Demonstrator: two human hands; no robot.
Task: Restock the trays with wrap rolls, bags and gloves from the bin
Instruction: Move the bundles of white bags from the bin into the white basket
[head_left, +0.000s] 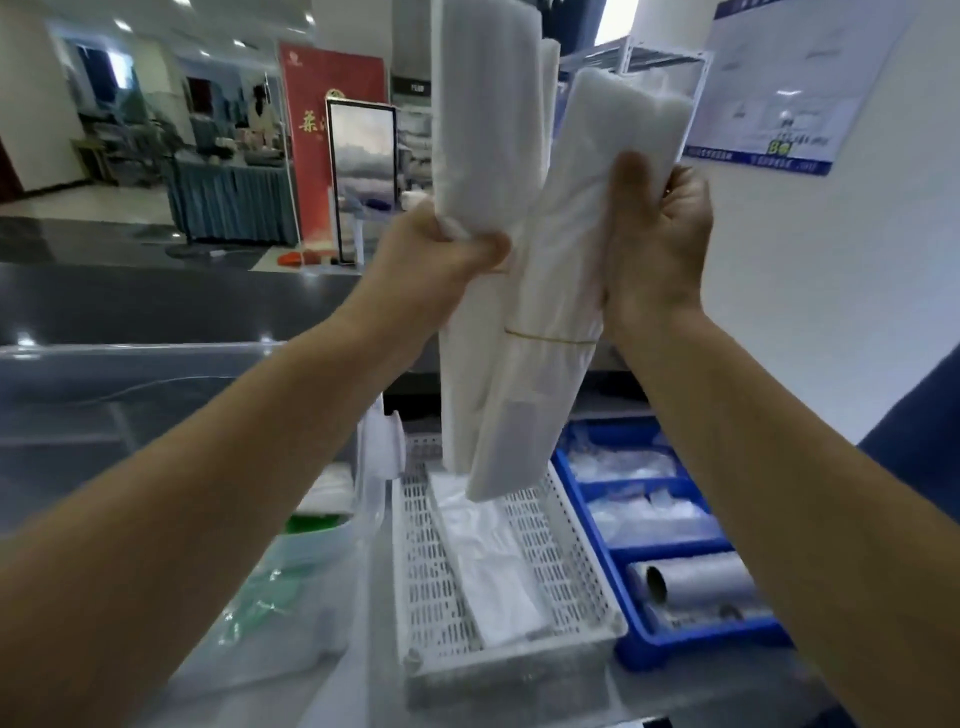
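Observation:
Both hands are raised high above the trays, each with a bundle of white plastic bags. My left hand (447, 244) grips one bundle (483, 130) that stands upright and runs out of the top of the view. My right hand (657, 244) grips a second bundle (550, 312), bound by a thin rubber band and tilted, its lower end hanging over the white slotted tray (587, 561). One flat white bag (488, 561) lies in that tray. The blue divided tray (623, 613) to the right holds clear packets and a wrap roll (696, 582).
A clear plastic bin (291, 587) with green-tinted contents sits at the left of the white tray. A dark counter (156, 306) runs behind. A white wall with a poster (789, 88) rises at the right. A metal rack (660, 62) stands behind the bags.

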